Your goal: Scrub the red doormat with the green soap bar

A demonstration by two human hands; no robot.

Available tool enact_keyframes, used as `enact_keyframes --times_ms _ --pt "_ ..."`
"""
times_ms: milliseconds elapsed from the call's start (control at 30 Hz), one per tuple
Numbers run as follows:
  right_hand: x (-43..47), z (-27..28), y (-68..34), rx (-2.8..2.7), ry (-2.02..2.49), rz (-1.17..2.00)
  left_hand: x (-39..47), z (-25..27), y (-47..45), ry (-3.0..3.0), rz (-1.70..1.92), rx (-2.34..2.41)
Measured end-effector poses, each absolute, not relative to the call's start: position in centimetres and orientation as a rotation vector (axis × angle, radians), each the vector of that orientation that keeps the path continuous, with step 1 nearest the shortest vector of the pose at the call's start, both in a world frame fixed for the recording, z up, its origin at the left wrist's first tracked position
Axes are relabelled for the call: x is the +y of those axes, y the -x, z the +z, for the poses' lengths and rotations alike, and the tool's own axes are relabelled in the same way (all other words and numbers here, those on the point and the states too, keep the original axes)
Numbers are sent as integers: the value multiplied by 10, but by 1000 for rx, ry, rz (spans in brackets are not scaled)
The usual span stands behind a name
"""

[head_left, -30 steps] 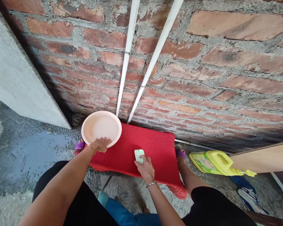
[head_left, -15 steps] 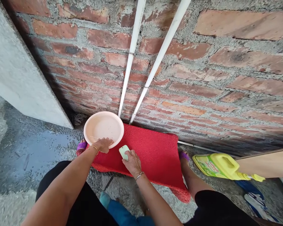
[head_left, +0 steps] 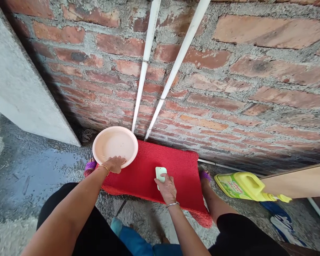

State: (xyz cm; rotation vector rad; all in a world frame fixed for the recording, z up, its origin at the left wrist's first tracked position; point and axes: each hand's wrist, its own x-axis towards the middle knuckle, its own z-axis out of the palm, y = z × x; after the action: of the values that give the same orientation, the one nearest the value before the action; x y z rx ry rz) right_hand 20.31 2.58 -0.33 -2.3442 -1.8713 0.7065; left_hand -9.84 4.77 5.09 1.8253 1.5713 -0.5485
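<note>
A pale pink plastic basin (head_left: 102, 137) stands at the left end of a red textured cloth (head_left: 181, 167), which is draped over a low oblong support. Its inside looks wet or shallowly filled, though I cannot tell which. My left hand (head_left: 114, 164) is closed over the basin's near right rim, its thumb hidden. Pressed against the red cloth, near the middle, is a pale green scrub brush (head_left: 160, 172) with a small hole at its far end. My right hand (head_left: 166, 186) grips its near end from above; the brush's underside is hidden.
A brick wall (head_left: 210, 99) with two white pipes (head_left: 173, 73) rises behind the cloth. On the right lie a yellow detergent jug (head_left: 241, 185), a wooden board (head_left: 298, 179) and a blue-and-white slipper (head_left: 281, 224). A grey slab (head_left: 29, 89) leans at left beside wet floor.
My right hand has slid the scrub brush to the right across the red cloth, away from the basin, and turned it more upright in view. My left hand stays at the basin rim.
</note>
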Motion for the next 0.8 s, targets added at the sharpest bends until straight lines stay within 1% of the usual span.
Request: enact_keyframes --times_ms 200,300,433,633,733,800 --pt "18 2 -125 -2516 1753 728 49 46 99 -1843 -569 1579" --pt "24 7 -109 -2643 1685 708 50 49 99 -1844 -580 1572" --pt "39 8 -133 -2484 1903 674 50 56 97 -1844 -573 1553" --pt "47 1 -218 -1874 2365 730 49 56 97 -1820 -562 1564" --pt "44 1 -241 -1639 2455 765 47 53 98 -1826 -550 1575" --pt "42 1 -240 -1613 2449 771 47 53 98 -1832 -540 1580"
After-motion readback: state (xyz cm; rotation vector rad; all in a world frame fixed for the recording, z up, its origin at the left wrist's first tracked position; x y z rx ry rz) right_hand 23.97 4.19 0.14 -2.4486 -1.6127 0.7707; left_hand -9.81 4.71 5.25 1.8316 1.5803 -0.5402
